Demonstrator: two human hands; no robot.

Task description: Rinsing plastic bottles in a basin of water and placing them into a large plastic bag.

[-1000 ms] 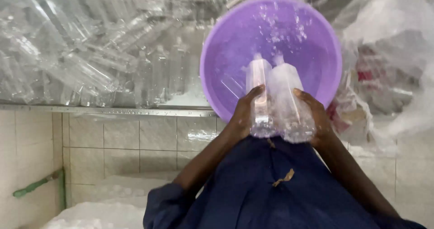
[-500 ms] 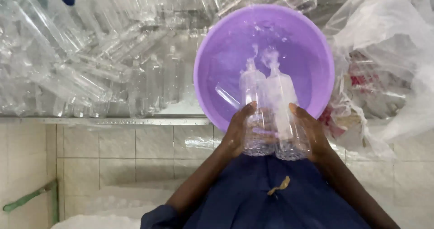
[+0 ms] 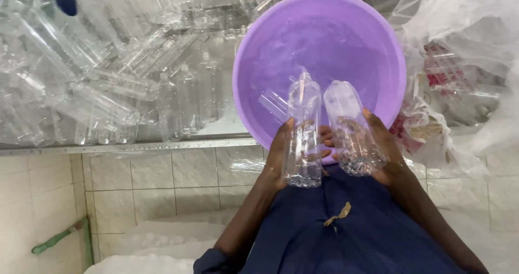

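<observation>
Left hand [image 3: 281,157] wraps one clear plastic bottle [image 3: 303,130], fingers curled round its lower half, thumb up the side. Right hand [image 3: 381,149] grips a second clear bottle [image 3: 351,128] the same way, palm behind it, fingertips [image 3: 327,139] showing in the gap between the two. Bottles sit side by side, close but not clearly touching, necks pointing away from the body, bases toward it. Left one roughly straight, right one tilted a bit leftward at the neck. Droplets inside both. Necks reach over the near rim of a purple basin [image 3: 389,52] just beyond the hands; water in it. To the left of the hands, a heap of clear empty bottles [image 3: 108,84] lying across a metal-edged counter [image 3: 135,146]. To the right, crumpled clear plastic bags [image 3: 465,36]. Below the hands, dark blue clothing [image 3: 357,230] and white tiled wall [image 3: 135,182]. Green stick [image 3: 57,241] low on the far left.
</observation>
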